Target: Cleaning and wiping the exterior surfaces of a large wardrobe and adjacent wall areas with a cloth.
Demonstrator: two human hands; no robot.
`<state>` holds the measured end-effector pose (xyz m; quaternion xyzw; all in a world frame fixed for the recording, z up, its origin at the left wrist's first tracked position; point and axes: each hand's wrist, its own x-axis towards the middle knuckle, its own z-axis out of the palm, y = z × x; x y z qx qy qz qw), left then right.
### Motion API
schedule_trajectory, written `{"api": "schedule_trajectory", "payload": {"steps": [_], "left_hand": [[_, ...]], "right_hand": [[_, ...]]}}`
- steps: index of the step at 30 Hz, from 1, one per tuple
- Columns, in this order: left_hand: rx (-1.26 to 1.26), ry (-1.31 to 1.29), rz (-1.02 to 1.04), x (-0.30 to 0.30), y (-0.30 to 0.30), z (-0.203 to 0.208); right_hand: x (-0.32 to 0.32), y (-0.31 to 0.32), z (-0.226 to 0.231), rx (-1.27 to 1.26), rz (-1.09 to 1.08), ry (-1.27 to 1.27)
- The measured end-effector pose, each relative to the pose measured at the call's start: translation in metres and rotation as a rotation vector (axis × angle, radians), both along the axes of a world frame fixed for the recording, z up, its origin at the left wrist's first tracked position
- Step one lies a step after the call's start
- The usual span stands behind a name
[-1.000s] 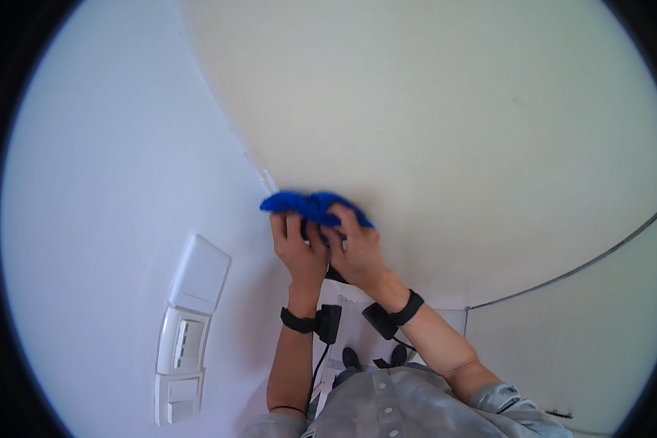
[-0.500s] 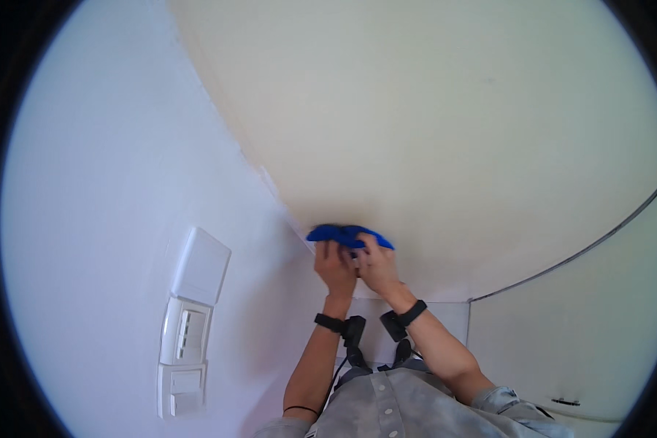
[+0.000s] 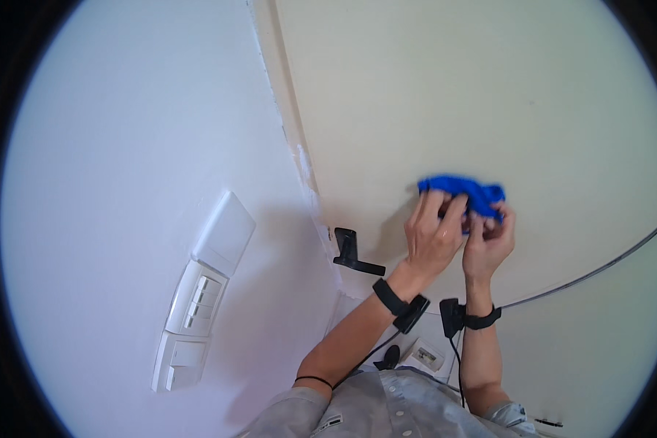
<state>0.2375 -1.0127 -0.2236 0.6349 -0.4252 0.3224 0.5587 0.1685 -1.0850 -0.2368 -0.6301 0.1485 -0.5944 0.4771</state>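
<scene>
Your two hands reach up before a cream door (image 3: 416, 87), a blue cloth (image 3: 461, 187) gathered between them. Your left hand (image 3: 434, 232) grips its left part with bent fingers; your right hand (image 3: 490, 244) pinches its lower right corner. Holding it from both sides probably keeps the soft cloth bunched rather than hanging loose. Whether it touches the door, you cannot tell from here. A black handle (image 3: 349, 252) sits left of your hands, near the white wall (image 3: 124, 146) with its switches (image 3: 198, 299). Straps (image 3: 390, 297) fix small boxes at your wrists, seemingly so the fingers are free.
</scene>
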Motion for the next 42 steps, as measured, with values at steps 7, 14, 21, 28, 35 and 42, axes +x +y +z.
{"api": "schedule_trajectory", "payload": {"steps": [7,14,21,28,35,42], "left_hand": [[0.014,-0.326,0.301,0.051,0.016,0.017],[0.309,0.198,0.22,0.038,0.016,-0.116],[0.455,0.242,0.323,0.019,0.004,-0.174],[0.337,0.123,0.404,0.007,-0.012,-0.157],[0.178,-0.084,0.253,-0.036,-0.054,-0.095],[0.118,-0.354,0.232,-0.061,-0.065,-0.061]], "right_hand": [[0.035,0.017,0.049,-0.286,-0.012,0.084],[0.017,0.006,-0.099,-0.074,0.251,0.326],[-0.174,0.013,-0.304,-0.163,-0.034,0.992],[-0.407,-0.014,-0.311,0.719,-0.512,1.706],[-0.464,0.048,-0.399,1.489,-0.202,1.109],[-0.5,0.2,-0.444,1.305,-0.76,1.15]]}}
